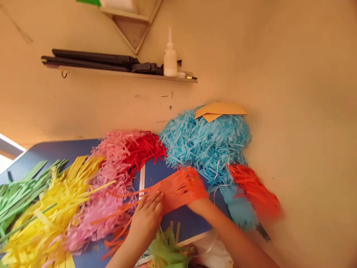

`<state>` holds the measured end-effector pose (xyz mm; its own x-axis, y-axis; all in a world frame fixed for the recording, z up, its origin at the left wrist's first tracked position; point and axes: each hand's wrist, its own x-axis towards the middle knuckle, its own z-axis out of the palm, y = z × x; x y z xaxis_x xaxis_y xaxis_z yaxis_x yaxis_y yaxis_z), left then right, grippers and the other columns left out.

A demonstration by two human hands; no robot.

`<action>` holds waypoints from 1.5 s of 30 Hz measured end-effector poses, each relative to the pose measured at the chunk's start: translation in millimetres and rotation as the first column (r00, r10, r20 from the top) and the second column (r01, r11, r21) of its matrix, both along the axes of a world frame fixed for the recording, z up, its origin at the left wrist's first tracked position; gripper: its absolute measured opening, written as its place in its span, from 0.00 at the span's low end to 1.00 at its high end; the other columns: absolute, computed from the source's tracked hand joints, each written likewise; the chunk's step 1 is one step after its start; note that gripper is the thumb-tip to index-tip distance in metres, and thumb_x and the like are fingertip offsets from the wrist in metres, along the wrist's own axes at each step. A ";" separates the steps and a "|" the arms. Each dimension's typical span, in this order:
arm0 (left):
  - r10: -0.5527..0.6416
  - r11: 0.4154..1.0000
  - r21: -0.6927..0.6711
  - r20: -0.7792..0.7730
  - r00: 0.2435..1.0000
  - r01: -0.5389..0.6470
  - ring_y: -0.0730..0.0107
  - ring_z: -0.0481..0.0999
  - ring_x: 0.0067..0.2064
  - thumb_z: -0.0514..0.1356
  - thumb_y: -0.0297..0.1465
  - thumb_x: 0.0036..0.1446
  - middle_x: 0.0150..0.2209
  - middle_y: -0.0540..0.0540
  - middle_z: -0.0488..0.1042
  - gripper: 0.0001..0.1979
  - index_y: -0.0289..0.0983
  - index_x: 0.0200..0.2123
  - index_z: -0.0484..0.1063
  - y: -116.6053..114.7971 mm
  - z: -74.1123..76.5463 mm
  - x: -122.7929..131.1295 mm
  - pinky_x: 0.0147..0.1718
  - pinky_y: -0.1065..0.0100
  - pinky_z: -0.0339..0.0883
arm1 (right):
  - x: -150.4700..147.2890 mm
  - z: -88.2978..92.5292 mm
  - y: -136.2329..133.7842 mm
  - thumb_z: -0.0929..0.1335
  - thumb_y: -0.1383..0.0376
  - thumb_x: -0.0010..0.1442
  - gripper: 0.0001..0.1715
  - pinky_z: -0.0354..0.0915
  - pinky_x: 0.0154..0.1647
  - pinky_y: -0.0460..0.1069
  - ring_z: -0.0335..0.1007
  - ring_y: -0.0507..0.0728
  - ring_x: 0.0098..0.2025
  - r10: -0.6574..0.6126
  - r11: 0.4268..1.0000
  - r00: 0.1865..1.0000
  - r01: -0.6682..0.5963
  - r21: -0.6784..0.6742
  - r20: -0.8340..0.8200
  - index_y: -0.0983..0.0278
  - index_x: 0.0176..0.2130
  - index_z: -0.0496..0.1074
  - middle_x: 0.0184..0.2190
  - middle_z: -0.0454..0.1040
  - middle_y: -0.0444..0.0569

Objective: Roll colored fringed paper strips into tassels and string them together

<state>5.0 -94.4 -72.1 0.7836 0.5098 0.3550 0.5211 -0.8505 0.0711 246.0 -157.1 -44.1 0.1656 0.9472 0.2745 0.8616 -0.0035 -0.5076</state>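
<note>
A sheet of orange tissue paper (174, 193), cut into strips at both ends, stretches across the blue table (158, 173). My left hand (150, 208) lies on its left part, fingers extended and pressing it down. At the right end is my right hand (198, 205), touching the paper; its fingers are hidden under the strips, so their grip does not show. Loose orange strips trail to the left past my left wrist. Below, between my forearms, sits some green fringed paper (169, 247).
Fringed tissue paper is heaped around: green (25, 190), yellow (55, 208), pink (111, 182), red (146, 147), light blue (206, 141) with a yellow-orange paper (221, 109) on top, and orange-red (255, 186). A wall shelf (125, 74) holds a white nozzle bottle (170, 61) and a folded black stand (95, 61).
</note>
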 end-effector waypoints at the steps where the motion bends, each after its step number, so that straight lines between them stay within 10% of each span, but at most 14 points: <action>1: -0.010 0.997 -0.080 -0.016 1.000 0.009 0.57 0.74 0.57 0.54 0.21 0.57 0.55 0.43 0.77 0.13 0.39 0.39 0.75 -3.5 -10.6 6.7 0.57 0.52 0.61 | 20.4 0.3 -12.0 0.66 0.57 0.68 0.19 0.68 0.52 0.60 0.71 0.61 0.51 -0.026 0.999 1.000 0.026 -0.023 0.019 0.64 0.54 0.70 0.54 0.71 0.55; 4: -0.013 0.965 -0.263 -0.046 0.999 0.000 0.55 0.72 0.60 0.54 0.21 0.58 0.56 0.42 0.75 0.13 0.37 0.41 0.76 -13.4 -32.5 20.2 0.59 0.52 0.63 | 66.2 4.8 -46.9 0.58 0.55 0.70 0.25 0.69 0.46 0.61 0.74 0.66 0.48 -0.184 0.980 0.979 0.190 -0.052 0.090 0.66 0.51 0.74 0.46 0.76 0.63; 7: -0.026 0.934 -0.358 -0.088 0.996 -0.007 0.51 0.70 0.61 0.56 0.22 0.58 0.58 0.39 0.73 0.14 0.35 0.44 0.76 -18.2 -39.0 26.4 0.60 0.50 0.62 | 56.9 6.1 -66.2 0.59 0.54 0.68 0.24 0.67 0.46 0.64 0.74 0.69 0.45 -0.510 0.853 0.844 0.472 0.224 0.166 0.66 0.47 0.75 0.42 0.78 0.64; 9: -0.062 0.920 -0.391 -0.087 0.994 0.023 0.50 0.69 0.62 0.56 0.22 0.58 0.58 0.38 0.73 0.15 0.34 0.48 0.75 -17.6 -37.5 27.1 0.61 0.49 0.61 | 21.2 0.1 -63.3 0.63 0.56 0.67 0.17 0.66 0.52 0.61 0.74 0.64 0.48 -0.139 0.971 0.977 0.104 0.214 0.159 0.62 0.48 0.74 0.44 0.78 0.58; 11: -0.113 0.905 -0.419 -0.064 0.992 0.076 0.51 0.69 0.61 0.57 0.22 0.57 0.57 0.38 0.74 0.18 0.35 0.51 0.73 -15.1 -33.4 24.6 0.62 0.48 0.59 | -16.1 -10.7 -48.8 0.70 0.51 0.60 0.30 0.58 0.63 0.62 0.70 0.63 0.56 0.375 0.927 0.922 -0.374 -0.020 0.093 0.62 0.56 0.68 0.54 0.74 0.56; 14: -0.171 0.867 -0.478 -0.019 0.985 0.141 0.55 0.72 0.59 0.57 0.20 0.53 0.55 0.39 0.76 0.19 0.37 0.48 0.73 -10.9 -25.6 14.2 0.63 0.51 0.59 | -39.5 -33.2 -26.0 0.75 0.55 0.53 0.36 0.49 0.67 0.64 0.66 0.65 0.60 0.520 0.844 0.854 -0.514 -0.156 0.003 0.66 0.57 0.67 0.56 0.73 0.57; 21: 0.079 0.830 -0.554 0.003 0.997 -0.064 0.60 0.79 0.41 0.52 0.24 0.61 0.37 0.44 0.81 0.12 0.40 0.43 0.74 -5.0 -20.2 -3.9 0.41 0.62 0.71 | -11.2 -58.7 -24.2 0.66 0.68 0.65 0.09 0.57 0.55 0.57 0.75 0.57 0.47 0.352 0.911 0.934 -0.356 -0.207 -0.057 0.60 0.42 0.76 0.41 0.81 0.48; 26: 0.151 0.776 -0.607 -0.085 0.985 -0.172 0.60 0.79 0.40 0.55 0.28 0.62 0.36 0.44 0.81 0.10 0.39 0.37 0.77 3.1 -16.3 9.1 0.41 0.63 0.68 | -17.2 -41.2 -13.7 0.75 0.59 0.56 0.26 0.55 0.54 0.57 0.71 0.60 0.46 0.257 0.920 0.966 -0.257 -0.295 -0.039 0.58 0.53 0.72 0.42 0.79 0.48; 31: 0.165 0.764 -0.607 -0.148 0.975 -0.221 0.62 0.79 0.38 0.54 0.29 0.62 0.34 0.44 0.81 0.11 0.39 0.34 0.77 7.7 -11.0 17.9 0.38 0.65 0.66 | -17.7 -36.8 1.2 0.73 0.65 0.58 0.08 0.56 0.46 0.52 0.70 0.55 0.37 0.185 0.933 0.977 -0.208 -0.295 -0.102 0.62 0.28 0.73 0.31 0.76 0.42; 45: 0.337 0.724 -0.458 -0.417 0.844 -0.515 0.52 0.81 0.37 0.50 0.34 0.65 0.35 0.38 0.81 0.14 0.38 0.39 0.75 12.7 -11.4 27.8 0.32 0.63 0.66 | -33.3 -55.6 13.4 0.71 0.64 0.61 0.06 0.52 0.45 0.53 0.71 0.56 0.32 -0.014 0.951 0.998 0.031 -0.309 0.057 0.61 0.31 0.73 0.26 0.77 0.42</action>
